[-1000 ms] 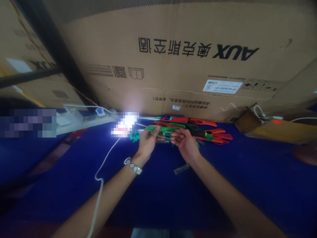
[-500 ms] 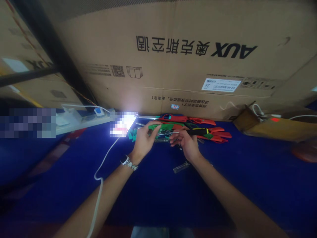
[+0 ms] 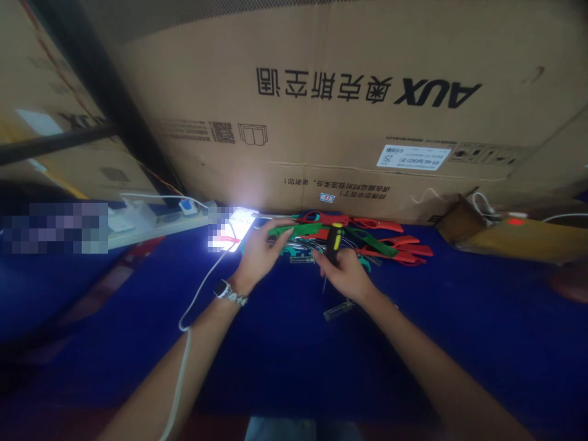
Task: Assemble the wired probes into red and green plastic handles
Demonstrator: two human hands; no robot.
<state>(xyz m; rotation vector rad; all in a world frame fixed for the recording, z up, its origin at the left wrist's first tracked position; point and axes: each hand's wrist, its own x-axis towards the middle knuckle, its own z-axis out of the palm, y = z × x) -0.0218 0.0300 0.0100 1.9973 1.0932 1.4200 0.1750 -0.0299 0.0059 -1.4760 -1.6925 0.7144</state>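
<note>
My right hand [image 3: 349, 272] is closed around a screwdriver [image 3: 334, 242] with a black and yellow handle. The handle points up and the thin shaft points down toward the blue cloth. My left hand [image 3: 263, 252] has its thumb and fingers round the near end of a green plastic lighter casing [image 3: 305, 229]. Beyond the hands lies a row of red long-nosed lighters [image 3: 328, 218] and loose red casings [image 3: 413, 250]. Metal tubes and small teal parts are jumbled between my hands. A clear plastic piece [image 3: 337, 310] lies below my right hand.
A large cardboard box [image 3: 321, 37] stands upright behind the parts. A brightly lit panel [image 3: 239, 225] lies left of my left hand, with a white cable [image 3: 186, 343] crossing my left forearm. A power strip [image 3: 169, 223] is at left, and a small open carton [image 3: 500, 239] at right.
The screwdriver has swung from lying level, pointing left, to upright with its shaft down. My left hand has shifted slightly left and down.
</note>
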